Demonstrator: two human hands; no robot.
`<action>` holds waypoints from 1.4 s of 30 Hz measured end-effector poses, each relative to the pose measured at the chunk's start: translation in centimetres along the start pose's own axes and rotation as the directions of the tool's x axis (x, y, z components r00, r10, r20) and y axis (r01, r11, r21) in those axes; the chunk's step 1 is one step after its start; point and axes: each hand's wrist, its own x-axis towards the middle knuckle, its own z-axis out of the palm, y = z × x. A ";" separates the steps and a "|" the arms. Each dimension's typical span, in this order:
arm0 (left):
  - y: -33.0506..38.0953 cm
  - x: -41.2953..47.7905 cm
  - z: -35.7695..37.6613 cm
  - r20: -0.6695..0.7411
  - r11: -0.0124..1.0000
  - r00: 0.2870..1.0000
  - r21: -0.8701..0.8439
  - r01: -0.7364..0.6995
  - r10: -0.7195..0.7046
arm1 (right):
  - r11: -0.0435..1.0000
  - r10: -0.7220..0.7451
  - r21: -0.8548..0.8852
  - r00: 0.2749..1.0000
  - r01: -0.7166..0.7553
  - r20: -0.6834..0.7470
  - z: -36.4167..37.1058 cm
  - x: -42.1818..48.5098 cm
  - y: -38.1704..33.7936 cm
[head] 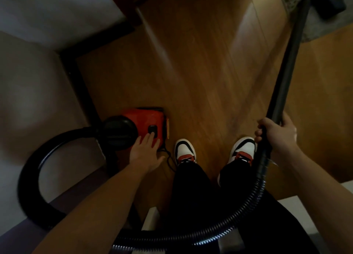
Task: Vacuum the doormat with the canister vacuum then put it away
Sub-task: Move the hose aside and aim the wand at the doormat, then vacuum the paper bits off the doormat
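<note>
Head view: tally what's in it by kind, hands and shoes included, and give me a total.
Hands: 2 (left hand, right hand)
Shoes: 2 (left shoe, right shoe)
Canister vacuum: 1
Hose: 1
Wand: 1
Floor head: 1
Doormat: 1
Total: 9

Counts, head view:
- canister vacuum [141, 121]: 1
- switch [152, 131] on its top: 1
- hose [242, 211]: probably 1; black loop at left and ribbed run along bottom look like same piece, join out of frame
- wand [286, 66]: 1
- floor head [331, 3]: 1, blurred
- doormat [322, 27]: 1, partly in frame
- power cord [169, 159]: 1
- shoes: 2, left shoe [184, 151], right shoe [243, 148]
- hands: 2, left hand [147, 152], right hand [277, 134]
</note>
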 end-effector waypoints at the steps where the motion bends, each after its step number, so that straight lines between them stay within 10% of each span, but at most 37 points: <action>1: 0.0 0.1 0.1 -0.002 1.000 1.000 0.025 0.000 0.000 | 1.000 0.000 -0.002 1.000 0.000 0.005 0.0 0.2 0.2; 22: -0.5 1.1 3.0 -0.016 0.992 1.000 0.130 0.004 -0.002 | 1.000 -0.009 -0.022 0.999 0.010 0.053 -0.3 0.4 1.3; 37: -2.5 -0.7 0.1 0.043 0.952 0.996 -0.296 0.084 -0.074 | 0.998 0.039 0.046 0.999 -0.039 0.006 1.7 -1.0 1.1; 42: 1.2 -5.5 -11.8 -0.013 0.675 1.000 -0.738 -0.006 -0.004 | 0.996 0.075 0.055 0.997 -0.074 -0.024 2.6 -4.4 -3.0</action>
